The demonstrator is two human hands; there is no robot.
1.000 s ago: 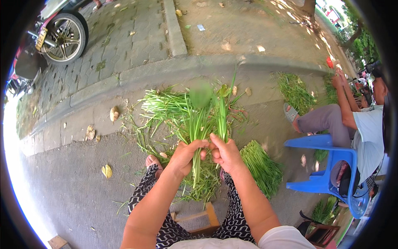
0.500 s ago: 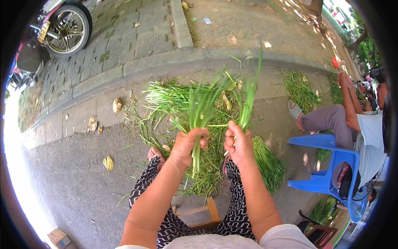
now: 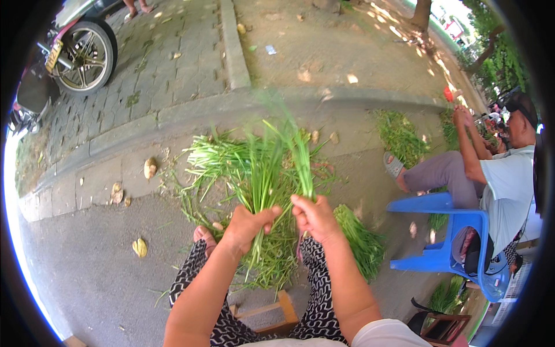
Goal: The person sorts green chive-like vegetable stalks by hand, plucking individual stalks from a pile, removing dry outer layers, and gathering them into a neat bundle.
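Sitting low at the roadside with knees apart, a person grips fresh greens in both hands, the two fists just beside each other over a scattered litter of loose blades [image 3: 269,272]. The left hand [image 3: 250,225] is closed around a larger bunch of green stalks [image 3: 260,179], fingers wrapped and thumb laid across, with the stalk ends poking out below the fist. The right hand [image 3: 315,220], also closed, pinches a thinner bunch [image 3: 302,165] between thumb and curled fingers, its blurred tips fanning away from the body. From where I stand, the low hold seems meant to leave the leafy lengths free while keeping the ends together. Straight ahead lies a loose heap of stalks [image 3: 217,155], pale ends to the left, probably placed there for an easy reach. A neater bundle [image 3: 361,243] rests beside the right leg, apparently set apart from the tangle between the feet. Off to the right, another person [image 3: 503,179] sits by a blue plastic chair [image 3: 445,254], near more greens [image 3: 402,136].
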